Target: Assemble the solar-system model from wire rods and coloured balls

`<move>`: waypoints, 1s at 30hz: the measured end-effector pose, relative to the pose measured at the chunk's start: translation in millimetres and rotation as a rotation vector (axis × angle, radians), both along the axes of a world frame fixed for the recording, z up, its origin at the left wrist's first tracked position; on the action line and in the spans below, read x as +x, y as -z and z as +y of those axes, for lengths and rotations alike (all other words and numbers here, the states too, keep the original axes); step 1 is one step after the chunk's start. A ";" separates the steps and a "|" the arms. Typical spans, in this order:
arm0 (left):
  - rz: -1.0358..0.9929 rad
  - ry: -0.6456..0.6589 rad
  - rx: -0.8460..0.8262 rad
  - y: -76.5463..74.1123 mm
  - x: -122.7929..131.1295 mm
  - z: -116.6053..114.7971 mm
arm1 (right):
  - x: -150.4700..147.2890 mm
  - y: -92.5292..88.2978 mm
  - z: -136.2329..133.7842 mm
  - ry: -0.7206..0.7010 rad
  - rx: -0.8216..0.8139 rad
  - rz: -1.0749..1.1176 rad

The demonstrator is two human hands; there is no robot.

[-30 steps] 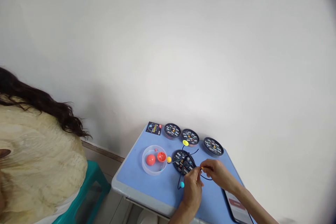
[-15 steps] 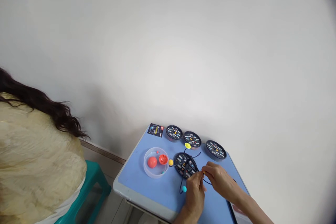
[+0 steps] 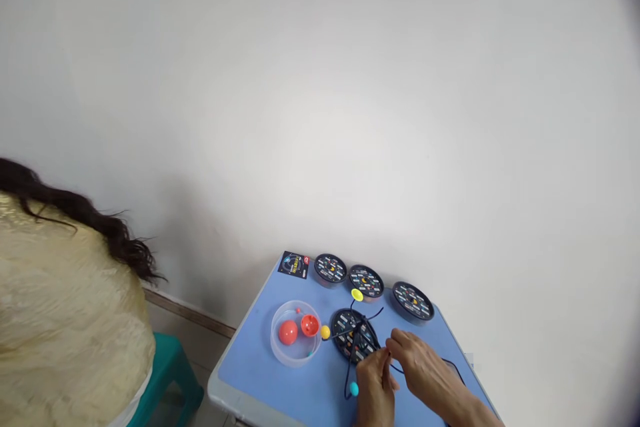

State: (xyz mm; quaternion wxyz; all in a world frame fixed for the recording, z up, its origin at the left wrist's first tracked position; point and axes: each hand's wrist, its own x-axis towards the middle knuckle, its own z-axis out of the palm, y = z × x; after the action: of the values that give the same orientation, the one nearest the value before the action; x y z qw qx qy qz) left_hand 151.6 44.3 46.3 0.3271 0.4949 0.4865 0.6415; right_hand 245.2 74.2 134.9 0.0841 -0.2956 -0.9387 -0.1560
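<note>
My left hand [image 3: 376, 387] and my right hand [image 3: 423, 368] meet at the near edge of the blue table [image 3: 260, 367], fingers pinched together around a thin black wire arm; what exactly sits in the pinch is too small to name. Just beyond them lies a black round base [image 3: 354, 339] with several black wire arms sticking out. One arm carries a yellow disc [image 3: 357, 295], another a small yellow ball [image 3: 325, 332], another a teal ball [image 3: 354, 388] beside my left hand.
A clear round dish [image 3: 295, 341] holds a red ball and an orange-red half shell. Three black round discs [image 3: 366, 280] and a small dark card [image 3: 293, 263] line the table's far edge by the white wall. A person in a cream top [image 3: 65, 333] sits at left on a teal stool [image 3: 167, 373].
The view has tilted up, so the table and hands sit lower in the picture. Both hands stay pinched together at the wire by the black base.
</note>
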 end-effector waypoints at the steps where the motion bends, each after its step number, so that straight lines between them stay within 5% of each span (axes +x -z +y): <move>1: 0.005 -0.009 0.000 0.6 0.3 0.2 | 0.7 1.0 0.6 -0.013 0.022 0.003; 8: 0.000 -0.039 0.014 6.2 1.4 2.1 | 4.5 12.1 3.8 -0.121 0.169 0.029; 18: -0.100 -0.032 0.011 3.0 1.3 -2.6 | -5.9 1.2 -5.4 0.150 -0.105 -0.003; 30: -0.156 -0.061 0.044 -8.0 -3.7 -10.1 | -12.9 7.5 -16.0 0.211 -0.031 -0.003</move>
State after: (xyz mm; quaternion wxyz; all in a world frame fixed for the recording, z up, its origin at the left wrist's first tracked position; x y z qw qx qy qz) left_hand 147.9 34.2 54.4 0.3332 0.4355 0.4603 0.6982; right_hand 232.3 58.2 127.4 0.0610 -0.3938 -0.9048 -0.1500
